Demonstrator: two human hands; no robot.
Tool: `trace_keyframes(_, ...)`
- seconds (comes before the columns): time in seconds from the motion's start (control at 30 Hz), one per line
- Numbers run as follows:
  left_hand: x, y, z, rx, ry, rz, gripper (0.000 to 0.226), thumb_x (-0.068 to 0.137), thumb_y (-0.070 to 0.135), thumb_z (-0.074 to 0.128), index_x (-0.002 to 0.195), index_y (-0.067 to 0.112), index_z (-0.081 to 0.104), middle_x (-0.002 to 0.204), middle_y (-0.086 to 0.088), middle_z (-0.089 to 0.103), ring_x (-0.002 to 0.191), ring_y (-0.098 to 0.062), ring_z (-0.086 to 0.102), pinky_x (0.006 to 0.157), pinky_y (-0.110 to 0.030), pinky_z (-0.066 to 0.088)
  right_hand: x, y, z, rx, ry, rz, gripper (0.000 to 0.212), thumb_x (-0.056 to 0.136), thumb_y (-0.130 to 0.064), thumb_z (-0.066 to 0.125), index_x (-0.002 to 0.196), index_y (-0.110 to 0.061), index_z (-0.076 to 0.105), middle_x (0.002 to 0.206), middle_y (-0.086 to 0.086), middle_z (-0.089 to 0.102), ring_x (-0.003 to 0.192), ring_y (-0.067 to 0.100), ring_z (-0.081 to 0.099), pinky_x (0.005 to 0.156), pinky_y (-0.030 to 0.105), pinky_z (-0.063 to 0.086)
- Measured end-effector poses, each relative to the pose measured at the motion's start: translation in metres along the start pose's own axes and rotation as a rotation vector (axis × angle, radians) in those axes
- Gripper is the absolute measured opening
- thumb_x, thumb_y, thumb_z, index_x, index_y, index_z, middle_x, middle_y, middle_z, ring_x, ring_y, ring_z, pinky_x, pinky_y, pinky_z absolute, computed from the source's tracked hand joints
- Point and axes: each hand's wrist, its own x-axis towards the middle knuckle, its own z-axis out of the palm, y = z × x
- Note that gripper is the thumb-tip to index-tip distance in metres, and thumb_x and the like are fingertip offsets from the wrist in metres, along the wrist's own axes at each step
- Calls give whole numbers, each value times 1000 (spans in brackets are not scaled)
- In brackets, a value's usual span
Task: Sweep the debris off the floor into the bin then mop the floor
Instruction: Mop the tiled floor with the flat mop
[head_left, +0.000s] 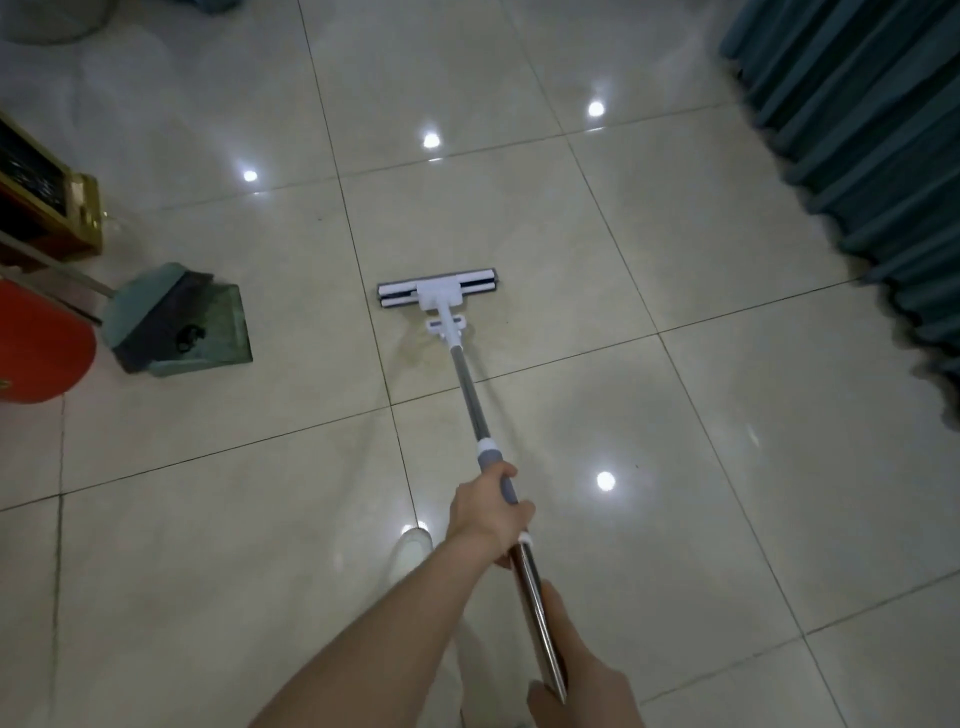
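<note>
The glossy cream tiled floor (675, 249) has dark grout lines and mirrors ceiling lights. A white flat mop (467, 395) rests its head on a middle tile. To the left sits a green plastic dustpan (176, 322) holding dark debris (189, 335), just beside a round red bin (36, 343). A yellow wooden frame (83, 218) stands behind them. A teal pleated curtain (857, 130) meets the floor at right.
</note>
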Motion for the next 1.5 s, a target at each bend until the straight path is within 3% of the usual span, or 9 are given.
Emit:
trace_keyframes(0.2,101,58,-84,39,33,38,42,81,20,63,120,32,54,103,-4,49,68,-18,57,33,-24,46,87,-98,-41,147,79,-85,85,85,-11,46,146,-57,7,101,3,65,81,17,61,77,21,48)
trace_keyframes(0.3,161,88,-135,73,50,48,43,83,21,61,124,33,53,108,-7,50,79,-25,61,40,-29,52,137,-161,-63,211,80,-159,93,81,-4,47,147,-57,6,95,0,63,74,10,61,63,15,50)
trace_keyframes(0.47,254,123,-213,121,108,77,46,85,23,61,128,35,52,117,-13,54,87,-32,64,43,-31,53,223,-254,-85,372,71,-236,100,84,6,41,139,-68,1,90,5,53,40,17,59,44,34,57)
trace_keyframes(0.63,311,133,-282,216,203,137,41,84,24,64,124,32,56,119,-16,58,97,-34,63,70,-41,59,275,-332,-83,447,67,-293,100,84,9,42,143,-61,2,90,4,49,41,20,60,35,27,50)
trace_keyframes(0.8,301,120,-317,230,237,96,41,85,23,64,123,36,57,115,-15,59,85,-31,63,61,-35,55,261,-374,-58,447,2,-252,104,88,6,47,142,-59,-15,88,4,44,66,27,64,45,38,59)
trace_keyframes(1.0,253,102,-279,160,212,88,40,87,22,63,125,32,55,115,-15,58,70,-20,59,45,-28,48,217,-322,-55,335,-2,-198,104,90,5,45,138,-64,-16,84,2,43,69,28,68,50,41,61)
trace_keyframes(1.2,170,53,-189,123,184,53,45,87,22,60,130,29,51,123,-16,53,99,-37,62,79,-47,58,151,-204,-32,212,84,-245,99,84,2,38,139,-67,-6,85,2,52,57,13,54,38,18,40)
trace_keyframes(1.33,94,6,-121,38,172,14,45,86,20,62,129,29,53,118,-13,54,90,-34,64,55,-41,59,92,-114,4,247,93,-249,89,86,-7,42,142,-65,6,97,3,60,70,13,59,54,19,49)
trace_keyframes(1.5,-1,-49,-29,31,128,15,40,88,20,60,127,25,50,113,-13,51,77,-27,62,41,-31,54,20,5,48,247,137,-250,76,87,-19,44,141,-65,17,79,-6,51,62,12,52,73,34,56)
